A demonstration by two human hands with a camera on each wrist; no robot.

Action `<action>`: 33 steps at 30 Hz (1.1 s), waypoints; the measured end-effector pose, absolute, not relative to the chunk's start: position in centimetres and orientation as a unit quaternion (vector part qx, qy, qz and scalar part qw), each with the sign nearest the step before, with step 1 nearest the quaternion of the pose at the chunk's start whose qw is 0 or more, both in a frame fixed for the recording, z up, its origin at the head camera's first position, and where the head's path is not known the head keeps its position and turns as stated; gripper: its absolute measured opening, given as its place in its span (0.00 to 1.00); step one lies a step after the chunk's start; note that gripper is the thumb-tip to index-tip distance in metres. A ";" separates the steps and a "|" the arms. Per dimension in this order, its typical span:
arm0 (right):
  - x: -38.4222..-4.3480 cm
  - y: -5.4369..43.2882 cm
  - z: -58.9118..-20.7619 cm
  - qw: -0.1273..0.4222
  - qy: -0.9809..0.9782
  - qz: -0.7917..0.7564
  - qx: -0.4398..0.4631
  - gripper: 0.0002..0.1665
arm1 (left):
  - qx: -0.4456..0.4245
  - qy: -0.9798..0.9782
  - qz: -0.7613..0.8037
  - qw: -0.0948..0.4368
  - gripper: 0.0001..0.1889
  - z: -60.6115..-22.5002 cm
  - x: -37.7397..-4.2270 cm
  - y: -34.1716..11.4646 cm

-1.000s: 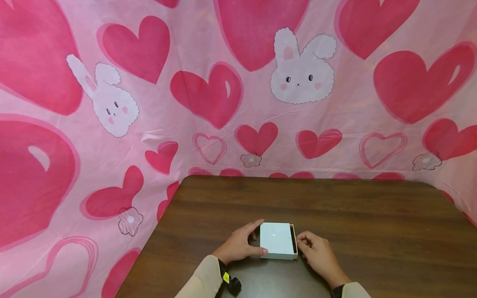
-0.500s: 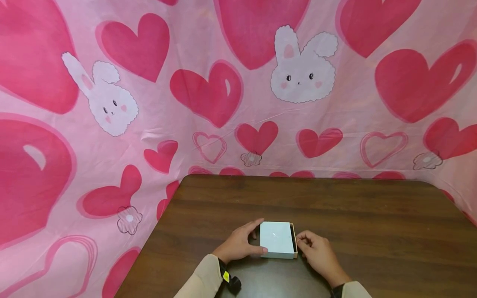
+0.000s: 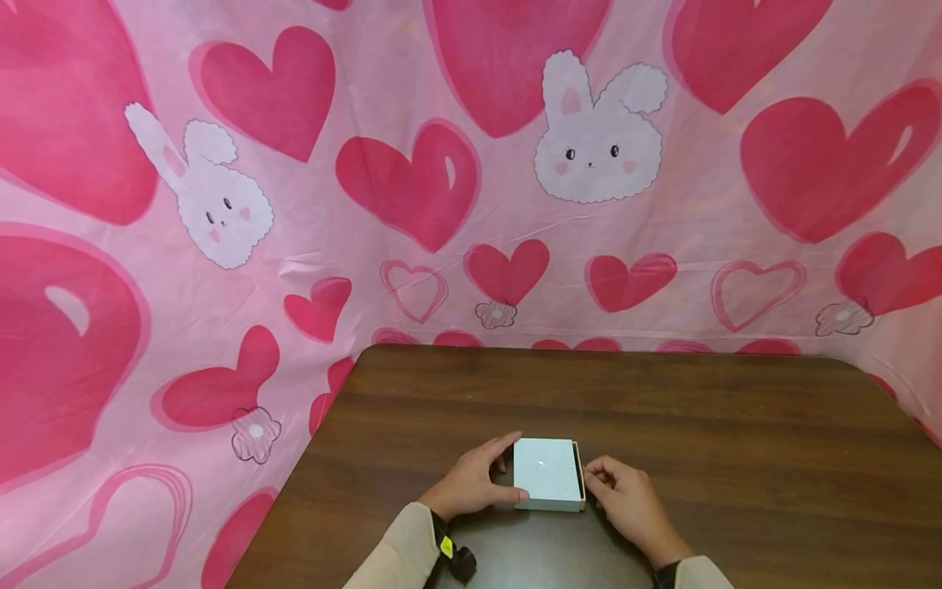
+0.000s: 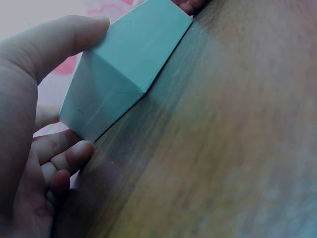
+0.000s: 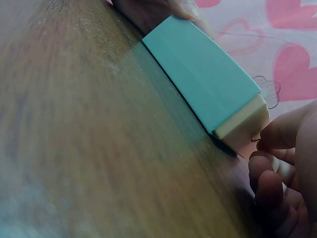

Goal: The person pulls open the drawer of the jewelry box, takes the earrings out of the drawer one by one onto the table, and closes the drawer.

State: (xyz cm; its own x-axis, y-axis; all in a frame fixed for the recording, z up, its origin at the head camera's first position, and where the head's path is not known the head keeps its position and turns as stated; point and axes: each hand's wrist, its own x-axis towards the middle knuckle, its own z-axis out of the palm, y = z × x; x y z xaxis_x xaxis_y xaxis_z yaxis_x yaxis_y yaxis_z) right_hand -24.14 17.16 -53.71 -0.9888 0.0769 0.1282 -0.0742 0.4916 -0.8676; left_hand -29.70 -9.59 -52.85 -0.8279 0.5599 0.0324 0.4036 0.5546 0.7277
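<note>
A small pale-mint slide box [image 3: 546, 470] lies flat on the brown table [image 3: 662, 409]. Its tan inner drawer [image 5: 243, 125] sticks out a little on the right, with a narrow dark gap behind its edge in the head view. My left hand [image 3: 471, 484] grips the sleeve from the left, thumb at the near edge and index finger at the far corner. At the drawer's end, my right hand [image 3: 627, 499] has thumb and index finger together at a small thin loop or tab [image 5: 255, 140], the other fingers curled under. The inside of the drawer is hidden.
A pink cloth backdrop [image 3: 508, 221] printed with hearts and rabbit faces hangs behind the table and along its left side. A black wrist camera [image 3: 462, 563] sits on the left wrist, close above the tabletop.
The drawer has slid slightly left into the sleeve, so less of it shows. My right fingertips have shifted slightly left with it, while my left hand keeps its grip.
</note>
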 end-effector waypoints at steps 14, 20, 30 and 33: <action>-24.1 17.2 -53.6 0.069 -0.867 0.493 -0.002 0.06 | 0.272 0.877 0.384 0.098 0.49 -52.9 -29.7 -9.5; -24.0 17.2 -53.5 0.069 -0.868 0.492 -0.010 0.05 | 0.270 0.878 0.383 0.099 0.49 -52.9 -29.7 -9.6; -24.2 17.4 -53.3 0.080 -0.882 0.464 -0.027 0.05 | 0.271 0.878 0.381 0.105 0.48 -53.0 -29.8 -9.5; -24.3 17.5 -53.3 0.083 -0.884 0.460 -0.032 0.06 | 0.270 0.879 0.379 0.103 0.49 -52.9 -29.8 -9.4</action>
State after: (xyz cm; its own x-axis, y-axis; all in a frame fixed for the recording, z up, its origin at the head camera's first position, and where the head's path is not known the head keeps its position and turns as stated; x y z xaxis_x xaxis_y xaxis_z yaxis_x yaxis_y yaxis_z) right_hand -24.29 17.48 -53.31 -0.9841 0.1333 0.1174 -0.0197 0.5752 -0.8177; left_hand -29.85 -9.45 -52.92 -0.8328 0.5531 0.0225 0.3964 0.5675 0.7217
